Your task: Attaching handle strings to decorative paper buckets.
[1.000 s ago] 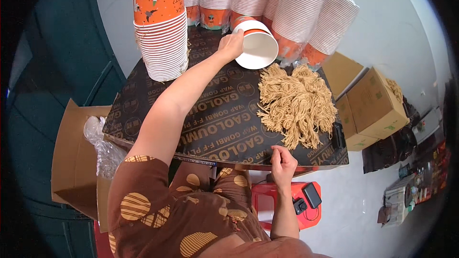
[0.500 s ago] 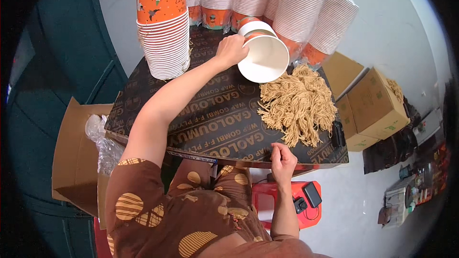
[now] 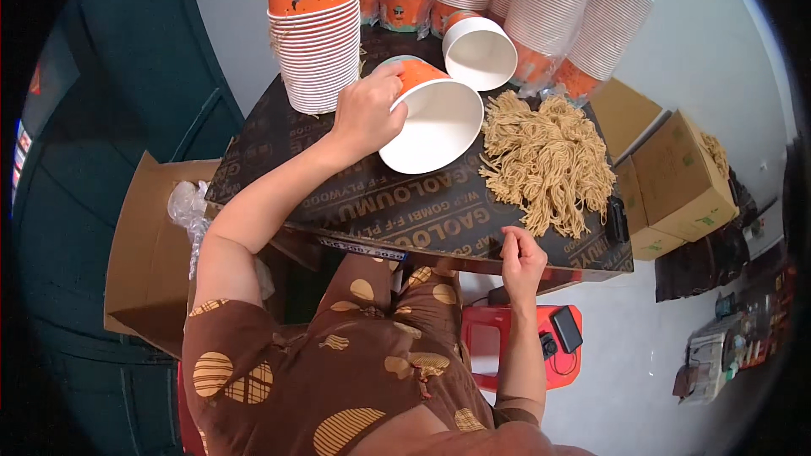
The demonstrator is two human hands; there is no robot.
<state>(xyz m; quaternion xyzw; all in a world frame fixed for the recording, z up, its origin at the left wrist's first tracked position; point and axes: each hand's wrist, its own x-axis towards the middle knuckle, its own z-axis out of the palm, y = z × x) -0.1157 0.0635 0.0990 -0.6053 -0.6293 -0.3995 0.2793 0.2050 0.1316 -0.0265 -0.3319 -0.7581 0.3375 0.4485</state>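
My left hand [image 3: 365, 111] grips an orange paper cup [image 3: 431, 118] by its side, tilted so its white inside faces me, over the dark board table [image 3: 338, 194]. A second cup [image 3: 479, 51] of the same kind lies on its side just behind it. My right hand [image 3: 522, 257] rests at the table's near edge with fingers curled, holding nothing I can make out, just below a pile of tan string pieces [image 3: 547, 160].
A tall stack of orange and white cups [image 3: 314, 34] stands at the back left. Several wrapped sleeves of cups [image 3: 557, 17] lean along the back. Cardboard boxes [image 3: 676, 177] sit to the right, an open box [image 3: 148, 253] left, a red stool [image 3: 524, 346] below.
My left hand has drawn a cup away from the sleeves at the back toward me and down to the left. The right hand has stayed at the table edge.
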